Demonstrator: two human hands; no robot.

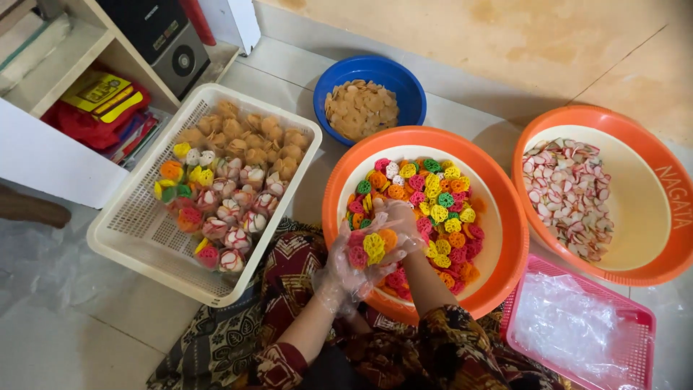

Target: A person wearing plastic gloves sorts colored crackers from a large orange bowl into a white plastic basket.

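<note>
At ten o'clock we see a white shelf (50,155) holding flat red and yellow packets (101,105), the yellow label on top and the red wrapper beneath; above them stands a black box with a round dial (162,43). The orange basin at three o'clock (668,217) carries pale lettering down its inner wall.

Low in the middle, our left hand (345,269) holds a clear plastic bag (368,249) bunched around a small heap of yellow, orange and pink wheel-shaped crackers; the fingers curl loosely around the bag from below, gripping it. Our right hand (401,220) sits just beside it at one o'clock, fingers bent and pinched at the bag's mouth, touching the plastic. Whether it holds a cracker we cannot tell. Both hands hover over the near rim of the middle orange basin (498,289), which is filled with coloured crackers (437,209) in green, yellow, pink and orange.

At nine o'clock lies a white slotted basket (133,235) of filled bags (231,188), brown ones at its far end, coloured and pink-white ones nearer. At twelve o'clock a blue bowl (404,87) holds tan chips (361,108). The right-hand orange basin holds pink-and-white slices (570,195). At four o'clock a pink basket (642,347) contains empty clear bags (570,325). Patterned cloth (289,289) covers our lap below.
</note>
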